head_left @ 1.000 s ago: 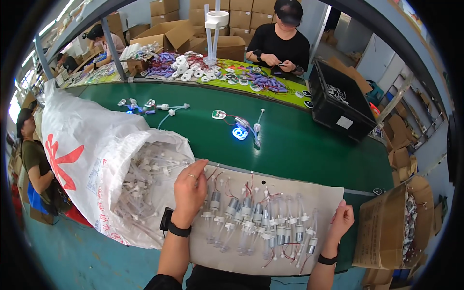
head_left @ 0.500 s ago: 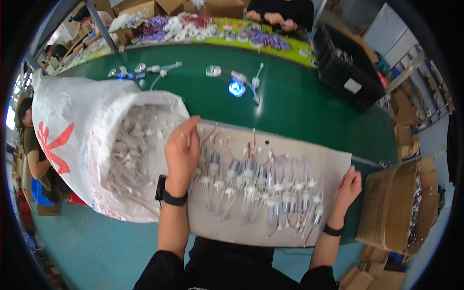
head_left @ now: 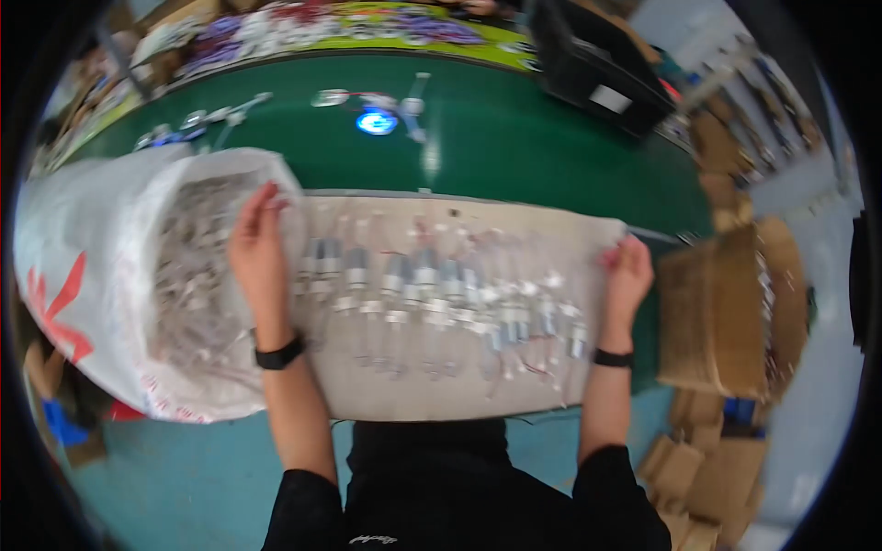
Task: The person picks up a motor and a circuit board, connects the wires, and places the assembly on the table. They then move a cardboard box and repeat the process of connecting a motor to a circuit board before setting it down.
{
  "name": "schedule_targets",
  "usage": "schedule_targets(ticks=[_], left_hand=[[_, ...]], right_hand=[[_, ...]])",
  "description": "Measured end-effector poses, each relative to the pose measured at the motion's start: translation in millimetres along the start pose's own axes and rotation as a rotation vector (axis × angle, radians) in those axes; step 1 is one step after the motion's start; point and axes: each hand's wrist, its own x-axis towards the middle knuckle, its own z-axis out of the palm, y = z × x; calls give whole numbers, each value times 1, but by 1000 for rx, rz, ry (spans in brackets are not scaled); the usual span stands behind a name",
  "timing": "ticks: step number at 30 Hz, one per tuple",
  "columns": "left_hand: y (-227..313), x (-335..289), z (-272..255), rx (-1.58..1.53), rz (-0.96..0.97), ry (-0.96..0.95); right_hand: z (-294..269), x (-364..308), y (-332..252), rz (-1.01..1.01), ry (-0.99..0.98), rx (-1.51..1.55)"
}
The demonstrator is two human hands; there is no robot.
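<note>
Small silver motors (head_left: 424, 268) with clear tubes (head_left: 395, 344) lie in a row on a beige board (head_left: 354, 404) at the near side of the green desk (head_left: 551, 174). Board and row both run left to right. Most pieces have their long axis near to far: on the left the silver bodies point far and the tubes near, while at the right end the bodies lie on the near side. The right hand (head_left: 630, 275) is by the board's far right corner, fingers curled; blur means I cannot tell whether they clamp it. The left hand (head_left: 259, 253) is before the mouth of a white sack (head_left: 119, 239) on the left, fingertips close together, their hold unclear. Farther off, a blue light (head_left: 377, 121) glows on the desk, with a black crate (head_left: 597, 73) far right
</note>
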Motion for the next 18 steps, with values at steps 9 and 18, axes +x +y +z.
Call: schedule_targets(ticks=[9, 18], left_hand=[[-20, 21, -22, 207, 53, -124], [-20, 8, -10, 185, 98, -152]], right_hand=[[1, -22, -237, -473, 9, -597], [-167, 56, -374, -294, 231, -1316]])
